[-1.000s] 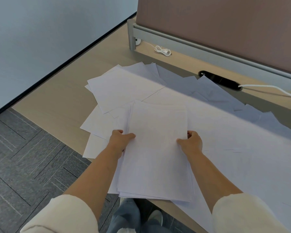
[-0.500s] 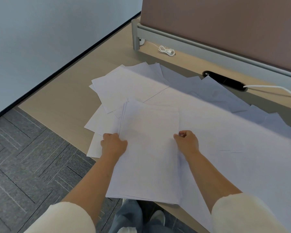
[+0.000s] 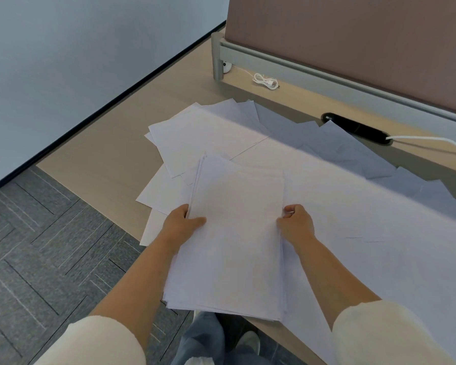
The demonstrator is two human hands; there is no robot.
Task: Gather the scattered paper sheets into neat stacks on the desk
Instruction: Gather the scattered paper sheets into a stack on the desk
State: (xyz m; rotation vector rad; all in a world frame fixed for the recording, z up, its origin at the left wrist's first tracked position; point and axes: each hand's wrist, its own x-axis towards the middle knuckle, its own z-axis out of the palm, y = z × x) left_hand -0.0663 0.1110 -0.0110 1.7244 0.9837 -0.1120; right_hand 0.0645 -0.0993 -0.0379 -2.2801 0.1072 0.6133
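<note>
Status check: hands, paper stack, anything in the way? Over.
Left hand and right hand grip the gathered stack by its side edges. Its near end juts past the desk edge. Loose sheets lie spread beneath and beyond it; nothing obstructing.

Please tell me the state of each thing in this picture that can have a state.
paper stack, gathered, held between both hands, near end past the desk edge.
left hand, grips the stack's left edge.
right hand, grips the stack's right edge.
loose sheets, scattered and overlapping on the desk.
white cable, coiled, lying beside the partition.
</note>
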